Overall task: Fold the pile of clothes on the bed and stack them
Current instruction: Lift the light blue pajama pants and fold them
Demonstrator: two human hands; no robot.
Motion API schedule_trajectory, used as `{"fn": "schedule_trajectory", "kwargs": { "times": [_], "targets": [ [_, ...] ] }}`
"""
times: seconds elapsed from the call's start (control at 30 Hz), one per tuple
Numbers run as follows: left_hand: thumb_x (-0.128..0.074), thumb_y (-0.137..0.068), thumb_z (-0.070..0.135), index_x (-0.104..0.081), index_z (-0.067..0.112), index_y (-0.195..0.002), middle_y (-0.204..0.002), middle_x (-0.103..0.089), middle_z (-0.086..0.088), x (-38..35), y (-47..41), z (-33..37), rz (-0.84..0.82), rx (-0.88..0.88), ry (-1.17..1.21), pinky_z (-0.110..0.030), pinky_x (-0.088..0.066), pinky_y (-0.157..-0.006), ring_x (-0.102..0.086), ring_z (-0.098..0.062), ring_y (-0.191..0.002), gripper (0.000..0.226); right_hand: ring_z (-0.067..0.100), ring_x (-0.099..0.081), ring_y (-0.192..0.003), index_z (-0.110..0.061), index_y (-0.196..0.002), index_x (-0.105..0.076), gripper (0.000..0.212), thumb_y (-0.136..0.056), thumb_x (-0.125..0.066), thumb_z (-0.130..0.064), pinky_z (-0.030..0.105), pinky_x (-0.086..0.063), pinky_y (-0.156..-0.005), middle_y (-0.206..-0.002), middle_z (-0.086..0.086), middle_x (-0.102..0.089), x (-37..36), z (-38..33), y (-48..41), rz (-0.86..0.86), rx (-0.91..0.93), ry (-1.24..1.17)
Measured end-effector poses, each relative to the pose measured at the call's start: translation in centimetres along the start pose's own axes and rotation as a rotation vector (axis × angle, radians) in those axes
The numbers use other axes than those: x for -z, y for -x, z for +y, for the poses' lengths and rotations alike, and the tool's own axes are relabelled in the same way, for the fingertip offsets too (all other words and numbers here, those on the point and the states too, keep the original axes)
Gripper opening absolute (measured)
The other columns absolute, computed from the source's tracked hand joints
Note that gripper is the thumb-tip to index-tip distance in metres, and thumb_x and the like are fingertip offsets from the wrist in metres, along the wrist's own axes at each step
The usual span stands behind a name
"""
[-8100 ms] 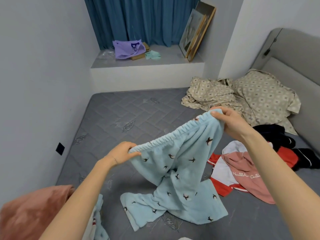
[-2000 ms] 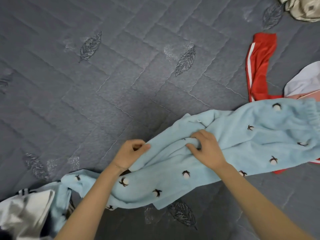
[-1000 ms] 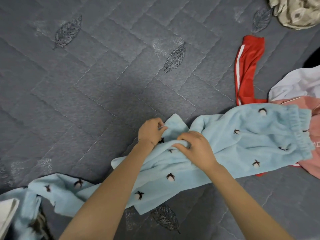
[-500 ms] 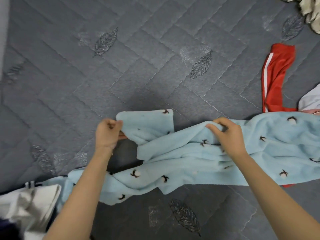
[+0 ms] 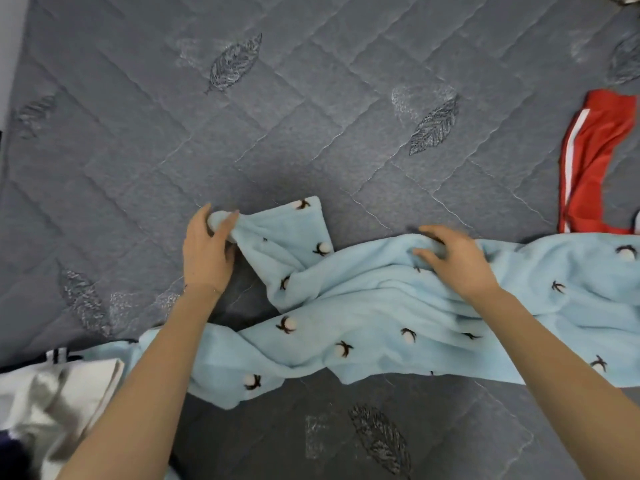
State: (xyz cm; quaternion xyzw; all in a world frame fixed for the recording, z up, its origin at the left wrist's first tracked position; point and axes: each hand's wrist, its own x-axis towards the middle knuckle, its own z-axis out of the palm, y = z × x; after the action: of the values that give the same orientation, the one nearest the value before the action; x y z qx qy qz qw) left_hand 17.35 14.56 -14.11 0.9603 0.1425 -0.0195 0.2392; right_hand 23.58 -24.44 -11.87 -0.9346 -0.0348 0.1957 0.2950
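Light blue fleece trousers (image 5: 374, 306) with small dark-and-white cotton motifs lie stretched across the grey quilted mattress (image 5: 277, 116), waist off to the right edge. My left hand (image 5: 207, 251) pinches the corner of one leg cuff at the left. My right hand (image 5: 457, 261) rests on the bunched upper edge of the trousers, fingers curled into the fabric. The other leg runs under my left forearm toward the lower left.
A red garment with a white stripe (image 5: 588, 161) lies at the right edge. White and dark clothes (image 5: 52, 403) are heaped at the lower left corner. A pale wall strip (image 5: 10, 46) borders the mattress at the far left.
My left hand has drawn the leg cuff further out to the left and flatter. My right hand has loosened on the upper edge, and the view has shifted slightly.
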Motion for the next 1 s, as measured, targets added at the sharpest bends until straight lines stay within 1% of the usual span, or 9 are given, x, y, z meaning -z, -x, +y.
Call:
{"fn": "schedule_trajectory", "kwargs": {
  "times": [0.1,0.23,0.3,0.4,0.5,0.63,0.8,0.9,1.0],
  "targets": [
    [-0.067,-0.082,-0.003,-0.069,0.002,-0.108,-0.139,-0.049,-0.019,0.7,-0.3,-0.5,-0.023,-0.115,-0.133,-0.053,-0.019,-0.113,-0.035,-0.040,-0.136,0.027,0.020,-0.060,-0.081,-0.009,-0.092,-0.069,0.013,-0.089,-0.067,-0.021,0.026,-0.043,-0.077,-0.087,0.006,-0.069,0.2,-0.3,0.0,0.042,-0.055,-0.068],
    [-0.070,-0.083,0.005,-0.070,0.009,-0.101,-0.130,-0.056,0.001,4.8,1.5,-1.5,-0.054,-0.163,-0.008,-0.024,-0.003,-0.116,-0.035,-0.016,-0.135,0.019,0.004,-0.054,-0.065,-0.011,-0.079,-0.063,0.015,-0.091,-0.064,-0.021,0.017,-0.040,-0.066,-0.076,0.003,-0.064,1.4,-0.5,0.4,0.222,-0.094,-0.209],
    [-0.066,-0.086,0.003,-0.068,0.020,-0.091,-0.119,-0.062,0.006,7.6,2.4,-1.1,-0.093,-0.093,0.194,-0.016,-0.018,-0.111,-0.046,0.005,-0.120,0.018,0.004,-0.051,-0.064,-0.011,-0.079,-0.062,0.015,-0.091,-0.064,-0.020,0.013,-0.039,-0.066,-0.075,0.003,-0.063,1.8,-0.7,0.5,0.260,-0.099,-0.270],
    [-0.061,-0.090,0.004,-0.058,0.019,-0.071,-0.067,-0.060,0.019,11.6,2.5,-0.7,-0.019,0.131,0.435,-0.008,-0.040,-0.060,-0.049,0.011,-0.061,0.024,-0.002,-0.052,-0.064,-0.007,-0.082,-0.061,0.015,-0.092,-0.062,-0.018,0.010,-0.039,-0.066,-0.070,-0.014,-0.061,2.7,-0.6,0.1,0.362,-0.134,-0.344],
    [-0.064,-0.089,0.012,-0.057,0.003,-0.070,-0.052,-0.056,0.018,14.2,1.0,-1.0,0.036,0.227,0.558,-0.013,-0.038,-0.045,-0.046,0.004,-0.049,0.023,-0.011,-0.051,-0.066,-0.008,-0.087,-0.061,0.012,-0.094,-0.059,-0.018,0.008,-0.038,-0.067,-0.069,-0.023,-0.059,3.1,-0.6,-0.8,0.499,-0.145,-0.356],
    [-0.074,-0.082,0.027,-0.071,0.022,-0.075,-0.064,-0.064,0.013,12.5,-1.8,-1.9,0.147,0.372,0.451,-0.022,-0.047,-0.061,-0.055,-0.001,-0.060,0.009,0.011,-0.051,-0.076,-0.006,-0.092,-0.063,0.015,-0.094,-0.057,-0.020,0.024,-0.035,-0.072,-0.084,0.004,-0.062,1.9,-1.5,-3.0,0.467,-0.099,-0.219],
    [-0.070,-0.085,0.031,-0.047,0.008,-0.135,-0.135,-0.045,-0.017,8.3,-0.6,-3.2,0.223,0.386,0.156,-0.039,-0.037,-0.102,-0.044,-0.029,-0.122,0.059,0.034,-0.049,-0.107,-0.008,-0.112,-0.064,0.032,-0.086,-0.061,-0.026,0.036,-0.033,-0.094,-0.114,0.015,-0.059,0.2,-0.8,-2.5,0.387,0.101,0.131],
    [-0.065,-0.086,0.025,-0.059,0.006,-0.121,-0.127,-0.049,-0.022,5.9,3.0,-3.3,0.189,0.183,0.030,-0.044,-0.036,-0.100,-0.045,-0.037,-0.119,0.041,0.028,-0.048,-0.110,-0.008,-0.112,-0.065,0.038,-0.087,-0.061,-0.035,0.028,-0.029,-0.099,-0.117,0.013,-0.059,-1.2,-2.1,0.4,0.348,0.265,0.101],
    [-0.059,-0.086,0.044,-0.067,0.013,-0.112,-0.127,-0.055,-0.012,3.9,6.3,-3.2,-0.014,0.037,0.075,-0.046,-0.036,-0.104,-0.048,-0.031,-0.120,0.042,0.028,-0.052,-0.115,-0.009,-0.118,-0.064,0.055,-0.084,-0.059,-0.051,0.038,-0.036,-0.103,-0.123,0.011,-0.058,-3.2,-2.4,2.6,0.227,0.323,0.141]
  ]
}}
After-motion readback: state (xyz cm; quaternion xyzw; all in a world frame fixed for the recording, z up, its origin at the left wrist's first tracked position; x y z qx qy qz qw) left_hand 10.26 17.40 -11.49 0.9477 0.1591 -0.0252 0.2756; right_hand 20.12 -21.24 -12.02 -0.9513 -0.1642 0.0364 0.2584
